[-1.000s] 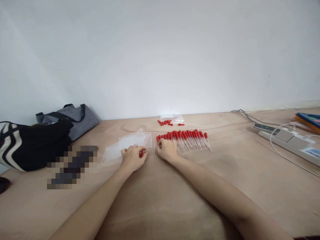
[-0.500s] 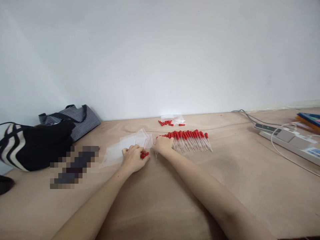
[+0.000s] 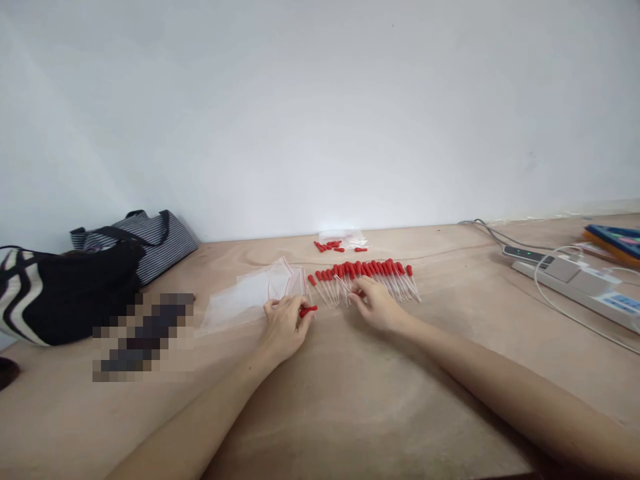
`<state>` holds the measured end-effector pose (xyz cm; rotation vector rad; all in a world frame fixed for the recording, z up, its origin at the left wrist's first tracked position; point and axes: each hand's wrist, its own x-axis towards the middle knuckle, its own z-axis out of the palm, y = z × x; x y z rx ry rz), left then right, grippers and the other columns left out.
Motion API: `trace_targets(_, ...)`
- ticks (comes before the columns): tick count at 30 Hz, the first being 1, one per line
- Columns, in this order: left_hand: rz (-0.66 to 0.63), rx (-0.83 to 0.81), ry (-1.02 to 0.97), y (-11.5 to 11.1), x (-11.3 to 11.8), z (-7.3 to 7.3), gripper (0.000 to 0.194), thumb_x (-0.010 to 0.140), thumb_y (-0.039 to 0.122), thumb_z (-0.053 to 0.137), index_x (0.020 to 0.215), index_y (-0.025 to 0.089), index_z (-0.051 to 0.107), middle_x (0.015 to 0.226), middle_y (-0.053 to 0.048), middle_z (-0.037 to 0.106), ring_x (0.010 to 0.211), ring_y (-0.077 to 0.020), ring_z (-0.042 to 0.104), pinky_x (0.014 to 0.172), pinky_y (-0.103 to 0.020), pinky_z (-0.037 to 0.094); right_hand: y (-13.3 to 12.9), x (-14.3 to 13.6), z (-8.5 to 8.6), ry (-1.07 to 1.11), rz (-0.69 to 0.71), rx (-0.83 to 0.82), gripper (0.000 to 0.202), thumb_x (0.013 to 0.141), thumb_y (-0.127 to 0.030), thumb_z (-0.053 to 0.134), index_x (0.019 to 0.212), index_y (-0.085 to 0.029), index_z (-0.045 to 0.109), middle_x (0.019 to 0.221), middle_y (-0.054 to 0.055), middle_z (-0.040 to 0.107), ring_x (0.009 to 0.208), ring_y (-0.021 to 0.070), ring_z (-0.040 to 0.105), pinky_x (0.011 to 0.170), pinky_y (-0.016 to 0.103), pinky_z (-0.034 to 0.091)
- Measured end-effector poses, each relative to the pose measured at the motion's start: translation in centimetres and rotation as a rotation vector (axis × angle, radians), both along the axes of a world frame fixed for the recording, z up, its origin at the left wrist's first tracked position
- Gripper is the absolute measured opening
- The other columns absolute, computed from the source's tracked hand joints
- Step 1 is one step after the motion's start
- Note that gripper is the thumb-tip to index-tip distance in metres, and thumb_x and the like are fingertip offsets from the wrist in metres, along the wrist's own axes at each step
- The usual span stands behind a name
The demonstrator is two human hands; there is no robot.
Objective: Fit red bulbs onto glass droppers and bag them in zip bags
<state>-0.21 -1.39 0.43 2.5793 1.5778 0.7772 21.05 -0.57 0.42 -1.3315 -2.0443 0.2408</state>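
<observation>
Red-capped clear droppers [image 3: 395, 283] lie side by side in a row on the wooden table. My left hand [image 3: 286, 328] is closed on red-bulbed droppers [image 3: 309, 311] between thumb and fingers, left of the row. Over the row's middle, my right hand [image 3: 374, 303] has its fingertips pinched at the clear stems; what it grips is too small to make out. Clear zip bags [image 3: 245, 297] with red edges are spread behind and left of my left hand. Loose red bulbs [image 3: 327, 246] lie farther back beside a small clear bag [image 3: 345, 236].
A black bag [image 3: 95, 290] and a striped bag [image 3: 163, 243] stand at the left, with a blurred dark object [image 3: 150, 333] in front. At the right are a power strip [image 3: 585, 293] with cables and a blue-and-orange item [image 3: 613, 240]. A white wall rises behind.
My right hand has moved right, from the row's left end to its middle, uncovering the left-end droppers. My left hand has shifted slightly right with its red-bulbed pieces.
</observation>
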Motion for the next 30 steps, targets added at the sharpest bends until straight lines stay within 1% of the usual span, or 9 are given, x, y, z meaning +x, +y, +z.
trace_targets(1,-0.043,-0.014,-0.018,-0.3,0.5,-0.2,0.010,0.081,0.024,0.044,0.086,0.020,0.052,0.084,-0.001,0.063,0.083,-0.0186,0.054,0.081,-0.038,0.023,-0.9,1.4,-0.5,0.037,0.051,0.017,0.011,0.079,-0.019,0.041,0.076,-0.016,0.052,0.077,0.006,0.058,0.070,0.0126,0.053,0.064,0.023,0.040)
trace_targets(3,-0.110,-0.048,-0.044,-0.8,1.4,-0.7,0.016,0.081,0.024,0.045,0.095,0.021,0.052,0.086,-0.001,0.063,0.084,-0.0184,0.054,0.081,-0.038,0.023,-2.4,3.4,-1.4,0.091,0.090,0.010,0.013,0.080,-0.017,0.040,0.085,-0.016,0.052,0.076,0.004,0.058,0.066,0.0122,0.054,0.061,0.024,0.041)
trace_targets(5,-0.170,-0.074,-0.048,-1.3,2.3,-1.1,0.018,0.082,0.024,0.044,0.097,0.024,0.055,0.085,-0.001,0.064,0.084,-0.0179,0.054,0.082,-0.038,0.023,-3.4,4.3,-1.8,0.113,0.112,0.018,0.021,0.081,-0.015,0.038,0.098,-0.017,0.051,0.080,0.005,0.061,0.071,0.0132,0.056,0.064,0.025,0.042)
trace_targets(7,-0.213,-0.082,-0.047,-1.6,2.8,-1.3,0.017,0.083,0.025,0.044,0.093,0.025,0.058,0.084,0.001,0.065,0.083,-0.0171,0.054,0.082,-0.038,0.023,-4.1,4.1,-1.9,0.090,0.134,0.032,0.027,0.081,-0.014,0.038,0.104,-0.019,0.051,0.083,0.005,0.062,0.077,0.0142,0.057,0.071,0.028,0.042)
trace_targets(10,-0.216,-0.093,-0.062,-1.8,3.1,-1.4,0.017,0.084,0.026,0.043,0.090,0.026,0.060,0.085,0.002,0.066,0.084,-0.0165,0.054,0.083,-0.037,0.023,-4.4,3.2,-1.7,0.037,0.164,0.027,0.027,0.081,-0.013,0.039,0.102,-0.021,0.055,0.085,0.004,0.064,0.081,0.0152,0.057,0.076,0.031,0.039)
trace_targets(15,-0.203,-0.131,-0.078,-1.8,3.0,-1.1,0.019,0.084,0.027,0.041,0.092,0.026,0.059,0.085,0.002,0.066,0.083,-0.0168,0.054,0.082,-0.037,0.024,-4.7,2.1,-1.9,0.015,0.197,0.017,0.026,0.082,-0.014,0.040,0.100,-0.022,0.057,0.087,0.004,0.064,0.083,0.0148,0.057,0.076,0.030,0.037)
trace_targets(23,-0.201,-0.132,-0.107,-2.0,3.2,-1.0,0.019,0.084,0.029,0.042,0.088,0.025,0.060,0.082,0.002,0.065,0.080,-0.0160,0.054,0.082,-0.036,0.025,-4.6,1.7,-2.2,0.017,0.182,0.031,0.022,0.084,-0.020,0.042,0.096,-0.021,0.060,0.077,0.003,0.063,0.073,0.0137,0.055,0.071,0.029,0.032)
trace_targets(26,-0.191,-0.119,-0.110,-2.0,3.2,-1.1,0.019,0.083,0.031,0.043,0.084,0.024,0.061,0.078,0.001,0.065,0.076,-0.0157,0.054,0.081,-0.036,0.027,-4.5,1.6,-2.4,-0.022,0.167,0.097,0.021,0.084,-0.022,0.042,0.093,-0.021,0.061,0.073,0.003,0.062,0.067,0.0123,0.053,0.069,0.029,0.029)
trace_targets(30,-0.198,-0.101,-0.110,-2.2,3.1,-1.1,0.018,0.082,0.032,0.045,0.080,0.023,0.061,0.075,0.001,0.065,0.074,-0.0161,0.055,0.082,-0.037,0.026,-4.6,1.6,-2.6,-0.143,0.158,0.210,0.025,0.082,-0.015,0.041,0.095,-0.022,0.062,0.072,0.003,0.060,0.063,0.0117,0.049,0.067,0.029,0.024)
